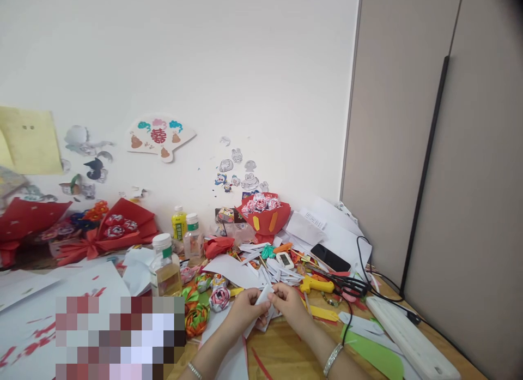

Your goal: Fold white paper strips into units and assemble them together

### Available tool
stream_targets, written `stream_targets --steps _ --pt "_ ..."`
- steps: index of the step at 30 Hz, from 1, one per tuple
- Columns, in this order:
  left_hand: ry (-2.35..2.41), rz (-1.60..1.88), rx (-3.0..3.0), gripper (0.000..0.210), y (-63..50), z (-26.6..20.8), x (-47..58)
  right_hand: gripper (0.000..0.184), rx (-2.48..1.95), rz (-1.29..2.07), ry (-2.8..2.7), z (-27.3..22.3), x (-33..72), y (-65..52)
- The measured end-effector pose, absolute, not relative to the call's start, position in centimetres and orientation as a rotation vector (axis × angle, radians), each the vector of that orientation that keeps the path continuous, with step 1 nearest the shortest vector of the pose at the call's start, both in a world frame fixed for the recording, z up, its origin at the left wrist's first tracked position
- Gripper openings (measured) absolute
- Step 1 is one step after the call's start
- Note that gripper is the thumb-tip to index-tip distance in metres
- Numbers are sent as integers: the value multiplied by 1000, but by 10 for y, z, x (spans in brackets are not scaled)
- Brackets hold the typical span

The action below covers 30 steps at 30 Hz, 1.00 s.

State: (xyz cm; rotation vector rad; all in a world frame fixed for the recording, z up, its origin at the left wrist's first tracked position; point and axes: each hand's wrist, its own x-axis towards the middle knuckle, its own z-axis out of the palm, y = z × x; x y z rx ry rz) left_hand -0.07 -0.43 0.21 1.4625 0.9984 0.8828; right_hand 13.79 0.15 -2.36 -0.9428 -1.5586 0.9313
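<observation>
Between both hands is a small folded piece of white paper, pinched near its edges just above the cluttered table. My left hand grips its left side with thumb and fingers. From the right, my right hand presses its thumb and fingertips on the paper's other side. The undersides of the fingers are partly hidden. Left of my left hand lie a pink-and-white paper rose and an orange-and-green paper rose. A yellow glue gun lies right of my right hand.
Paper scraps cover the table's middle. A red bouquet stands against the wall. Bottles, including one of amber liquid, stand left. A phone, black cables and a white power strip lie right. A pixelated patch hides the lower left.
</observation>
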Motion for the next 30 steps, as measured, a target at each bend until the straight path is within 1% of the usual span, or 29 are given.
stream_targets --steps 8,18,22,26,30 --pt "969 843 1438 37 -11 13 0 21 -942 921 -1532 -24 140 4" --pt "1015 836 1474 37 -8 6 1 26 -954 927 -1554 -22 141 3" --pt "1111 939 1607 38 -5 9 -1 26 -942 937 -1584 -23 141 4" --pt "1128 1096 1731 29 -2 11 -3 29 -949 949 -1612 -23 140 3" --pt "1072 1146 1737 25 1 9 -3 29 -911 1001 -1604 -21 140 1"
